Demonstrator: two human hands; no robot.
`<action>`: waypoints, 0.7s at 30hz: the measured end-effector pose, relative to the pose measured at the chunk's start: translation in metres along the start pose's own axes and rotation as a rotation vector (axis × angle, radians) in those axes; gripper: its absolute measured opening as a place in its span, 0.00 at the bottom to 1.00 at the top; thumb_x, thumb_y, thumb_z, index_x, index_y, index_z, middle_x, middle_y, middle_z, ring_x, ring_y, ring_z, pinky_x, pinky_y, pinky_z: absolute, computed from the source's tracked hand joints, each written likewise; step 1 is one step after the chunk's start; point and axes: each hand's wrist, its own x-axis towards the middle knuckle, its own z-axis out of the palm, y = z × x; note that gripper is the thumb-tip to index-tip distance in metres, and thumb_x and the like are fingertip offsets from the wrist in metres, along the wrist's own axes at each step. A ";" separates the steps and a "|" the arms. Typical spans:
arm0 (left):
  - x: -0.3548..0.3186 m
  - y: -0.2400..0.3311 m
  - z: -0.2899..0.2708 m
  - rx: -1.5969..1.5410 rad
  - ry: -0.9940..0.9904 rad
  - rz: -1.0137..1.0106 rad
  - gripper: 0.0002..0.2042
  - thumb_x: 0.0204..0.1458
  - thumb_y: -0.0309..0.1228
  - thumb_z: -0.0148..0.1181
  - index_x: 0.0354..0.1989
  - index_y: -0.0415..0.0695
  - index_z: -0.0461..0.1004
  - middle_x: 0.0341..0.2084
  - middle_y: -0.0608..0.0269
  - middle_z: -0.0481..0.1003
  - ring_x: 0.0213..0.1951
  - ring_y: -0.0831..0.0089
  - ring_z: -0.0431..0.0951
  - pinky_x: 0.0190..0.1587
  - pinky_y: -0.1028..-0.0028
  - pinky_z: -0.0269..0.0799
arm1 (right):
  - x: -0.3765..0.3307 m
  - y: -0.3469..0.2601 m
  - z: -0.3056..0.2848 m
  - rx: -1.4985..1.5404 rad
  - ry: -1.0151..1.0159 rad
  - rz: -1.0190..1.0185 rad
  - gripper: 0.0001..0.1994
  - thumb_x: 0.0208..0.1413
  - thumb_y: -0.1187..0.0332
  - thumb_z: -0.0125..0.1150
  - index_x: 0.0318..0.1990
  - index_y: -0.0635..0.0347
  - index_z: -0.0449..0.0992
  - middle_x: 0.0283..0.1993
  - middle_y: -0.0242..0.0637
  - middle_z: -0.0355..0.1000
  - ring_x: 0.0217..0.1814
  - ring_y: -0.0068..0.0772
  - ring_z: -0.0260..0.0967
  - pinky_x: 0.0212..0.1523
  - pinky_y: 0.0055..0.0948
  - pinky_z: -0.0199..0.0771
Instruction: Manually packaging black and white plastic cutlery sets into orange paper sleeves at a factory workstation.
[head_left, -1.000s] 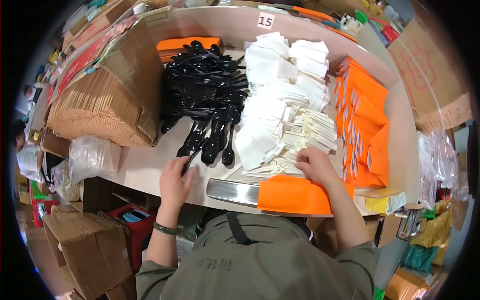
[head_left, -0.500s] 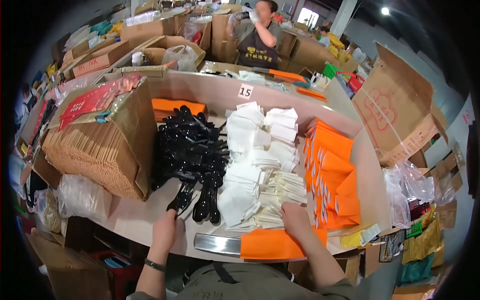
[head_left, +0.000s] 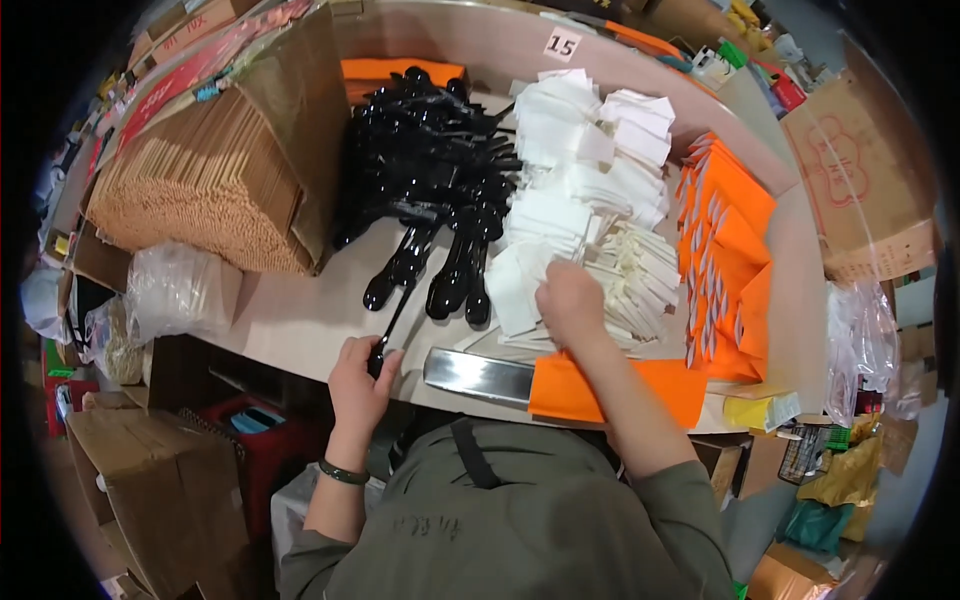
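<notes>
We have one black utensil (head_left: pixel 390 332) at the near side of the table (head_left: pixel 290 310), slanting up and away from our left hand (head_left: pixel 362 388) toward the black cutlery pile (head_left: pixel 430 160). Our left thumb and fingers are nearly closed, pinching its near, wider end. Spoon or fork: can't tell, our fingers cover part of it.

Handling, our judgement: light, fairly stiff plastic, glossy so a bit slippery. Thin shaft likely flexes, could snap if bent hard. Best hold is the wider end or mid-shaft, light pinch.

Our right hand (head_left: pixel 572 308) is curled low over the white napkins (head_left: pixel 560 205), fingertips at the near folded ones. Can't tell if it has hold of one; the hand hides the contact. Napkins look soft, very light, easy to crease or drag in twos; we'd grip by a folded edge.

Right of them: slim cream packets (head_left: pixel 635 265), loosely heaped, then orange pouches (head_left: pixel 725 260) in an overlapping row. In front of us, a flat orange piece (head_left: pixel 660 388) under our right forearm, next to a shiny metal strip (head_left: pixel 475 376).

Far left: carton of wooden sticks (head_left: pixel 200 185), clear plastic bag (head_left: pixel 180 285) just below it.
</notes>
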 end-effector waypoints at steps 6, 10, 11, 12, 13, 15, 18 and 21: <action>-0.010 -0.015 -0.014 -0.148 0.033 -0.086 0.16 0.54 0.33 0.64 0.47 0.37 0.74 0.34 0.53 0.72 0.35 0.59 0.74 0.40 0.69 0.71 | -0.024 -0.044 -0.072 0.420 -0.281 -0.057 0.04 0.49 0.69 0.61 0.32 0.57 0.76 0.32 0.42 0.73 0.37 0.49 0.73 0.38 0.44 0.74; -0.008 0.007 -0.004 -0.196 0.023 -0.036 0.12 0.60 0.33 0.59 0.47 0.39 0.76 0.35 0.57 0.73 0.37 0.62 0.75 0.42 0.72 0.72 | -0.062 -0.064 -0.069 0.217 -0.643 -0.422 0.04 0.52 0.70 0.59 0.33 0.60 0.74 0.35 0.42 0.72 0.42 0.48 0.72 0.42 0.41 0.73; -0.008 0.011 -0.005 -0.190 0.002 -0.043 0.11 0.62 0.33 0.57 0.47 0.41 0.76 0.37 0.57 0.73 0.39 0.63 0.75 0.45 0.72 0.71 | -0.064 -0.064 -0.071 0.251 -0.606 -0.414 0.03 0.52 0.71 0.58 0.32 0.60 0.74 0.35 0.42 0.71 0.42 0.49 0.71 0.42 0.42 0.73; -0.009 0.011 -0.004 -0.185 -0.001 -0.047 0.11 0.62 0.33 0.57 0.47 0.41 0.76 0.37 0.57 0.73 0.39 0.63 0.75 0.45 0.72 0.71 | -0.065 -0.063 -0.072 0.285 -0.569 -0.405 0.02 0.53 0.72 0.57 0.32 0.61 0.74 0.34 0.43 0.70 0.42 0.49 0.70 0.42 0.43 0.72; -0.011 0.012 -0.002 -0.236 -0.013 -0.060 0.10 0.62 0.32 0.57 0.47 0.41 0.76 0.38 0.57 0.73 0.40 0.63 0.75 0.46 0.72 0.71 | -0.066 -0.063 -0.071 0.292 -0.571 -0.404 0.02 0.53 0.72 0.57 0.32 0.61 0.74 0.34 0.43 0.70 0.42 0.49 0.70 0.42 0.43 0.72; -0.008 0.014 0.003 -0.284 -0.037 -0.058 0.09 0.61 0.31 0.58 0.46 0.41 0.76 0.39 0.57 0.73 0.42 0.63 0.75 0.47 0.72 0.70 | -0.065 -0.071 -0.068 0.533 -0.566 -0.087 0.02 0.51 0.75 0.58 0.33 0.61 0.73 0.34 0.43 0.68 0.41 0.50 0.69 0.41 0.46 0.72; -0.003 0.028 0.015 -0.357 -0.119 0.000 0.06 0.57 0.25 0.59 0.42 0.40 0.76 0.41 0.57 0.72 0.44 0.63 0.74 0.48 0.72 0.70 | -0.073 -0.081 -0.055 0.294 -0.391 -0.307 0.07 0.50 0.74 0.61 0.38 0.61 0.74 0.38 0.43 0.70 0.42 0.51 0.70 0.42 0.45 0.72; 0.006 0.033 0.016 -0.391 -0.147 0.067 0.07 0.56 0.23 0.60 0.42 0.40 0.76 0.40 0.56 0.73 0.43 0.62 0.75 0.49 0.71 0.70 | -0.078 -0.072 -0.065 0.319 -0.313 -0.266 0.15 0.50 0.73 0.62 0.47 0.62 0.74 0.44 0.45 0.73 0.45 0.50 0.72 0.44 0.44 0.73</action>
